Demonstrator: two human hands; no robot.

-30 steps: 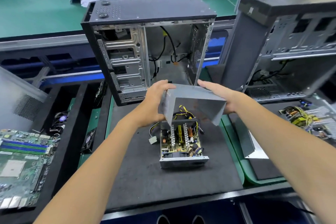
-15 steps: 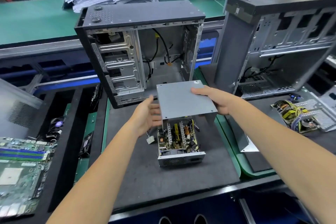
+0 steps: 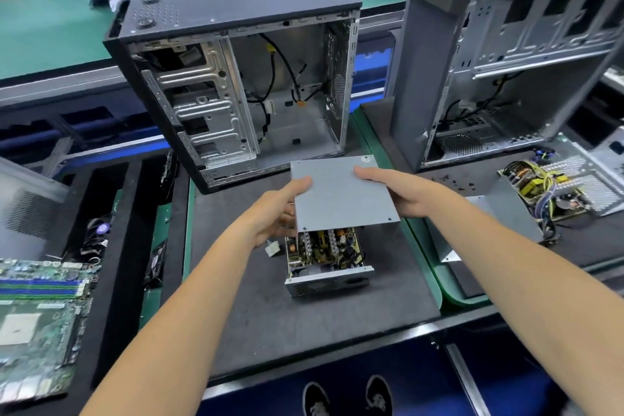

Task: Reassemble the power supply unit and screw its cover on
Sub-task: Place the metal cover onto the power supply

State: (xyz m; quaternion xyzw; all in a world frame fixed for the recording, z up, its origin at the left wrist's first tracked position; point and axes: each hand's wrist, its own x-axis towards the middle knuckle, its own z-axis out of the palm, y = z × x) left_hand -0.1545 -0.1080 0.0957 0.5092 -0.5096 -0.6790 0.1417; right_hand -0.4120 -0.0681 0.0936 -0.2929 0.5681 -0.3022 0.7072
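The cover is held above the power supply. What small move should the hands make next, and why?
Probably slide the cover toward the person, so it reaches the base's front panel. Left hand and right hand hold its sides, but the circuit board at the near end is uncovered.

- cover (image 3: 341, 192): plain light grey metal
- power supply unit (image 3: 326, 255): yellow-green board, silver perforated end
- mat (image 3: 304, 314): dark grey
- tray (image 3: 422, 246): green rim
- computer case (image 3: 236, 78): black shell, silver inside
- motherboard (image 3: 37, 321): green, blue slots
- worktop (image 3: 50, 27): green
- shoes (image 3: 347, 398): black, white print
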